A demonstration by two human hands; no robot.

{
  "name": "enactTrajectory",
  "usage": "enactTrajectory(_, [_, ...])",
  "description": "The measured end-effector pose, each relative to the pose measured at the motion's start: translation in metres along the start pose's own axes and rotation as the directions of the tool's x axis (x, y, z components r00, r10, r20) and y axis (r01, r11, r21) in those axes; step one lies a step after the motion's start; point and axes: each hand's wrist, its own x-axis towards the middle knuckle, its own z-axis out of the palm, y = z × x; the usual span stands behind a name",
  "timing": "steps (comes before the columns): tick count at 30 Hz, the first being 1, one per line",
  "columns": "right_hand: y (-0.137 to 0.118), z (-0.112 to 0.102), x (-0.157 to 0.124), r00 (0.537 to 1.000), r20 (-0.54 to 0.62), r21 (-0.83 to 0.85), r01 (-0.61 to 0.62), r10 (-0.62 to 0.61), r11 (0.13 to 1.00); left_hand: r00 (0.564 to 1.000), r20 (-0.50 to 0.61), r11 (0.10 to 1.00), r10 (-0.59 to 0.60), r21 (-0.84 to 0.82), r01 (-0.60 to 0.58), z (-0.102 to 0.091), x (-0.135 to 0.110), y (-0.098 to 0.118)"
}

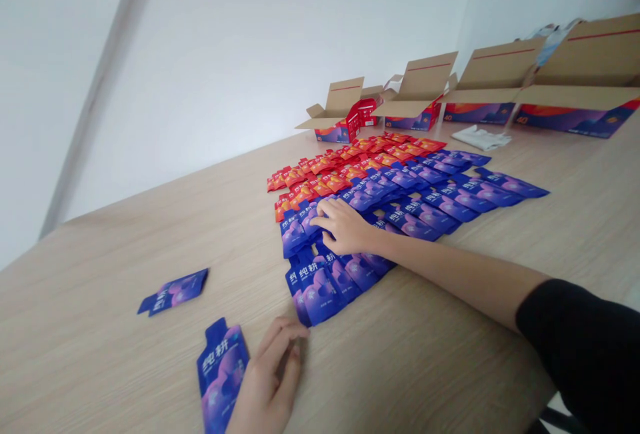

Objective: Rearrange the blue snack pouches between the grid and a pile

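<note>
My right hand [344,224] reaches across the wooden table [125,247] and rests on the near rows of blue pouches [320,281], fingers curled down onto one pouch at the row's left end. My left hand [270,381] lies at the bottom edge, fingers loosely bent with the tips touching the table, beside a single blue pouch [221,371] that its palm side touches. Another lone blue pouch [174,291] lies further left. Behind the blue rows lie rows of red-orange pouches [340,167].
Several open cardboard boxes [415,94] with blue and red printed sides stand along the far edge by the white wall. A white crumpled wrapper [481,137] lies in front of them. More blue pouches [480,187] spread to the right.
</note>
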Motion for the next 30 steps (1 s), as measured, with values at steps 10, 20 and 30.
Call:
enactTrajectory(10, [-0.03,-0.053,-0.016,0.96,0.266,0.067,-0.112,0.09,0.991,0.996,-0.014,0.923,0.087,0.378,-0.075,0.021,-0.001,0.007])
enactTrajectory(20, [-0.055,-0.072,-0.088,0.874,0.456,0.109,-0.239,0.165,0.965,0.98,0.109,0.776,0.169,0.597,-0.201,0.029,-0.004,0.006])
enactTrajectory(30, [-0.074,-0.081,-0.115,0.92,0.378,0.105,-0.157,0.107,0.982,0.978,0.058,0.841,0.2,0.501,-0.202,0.028,-0.01,0.021])
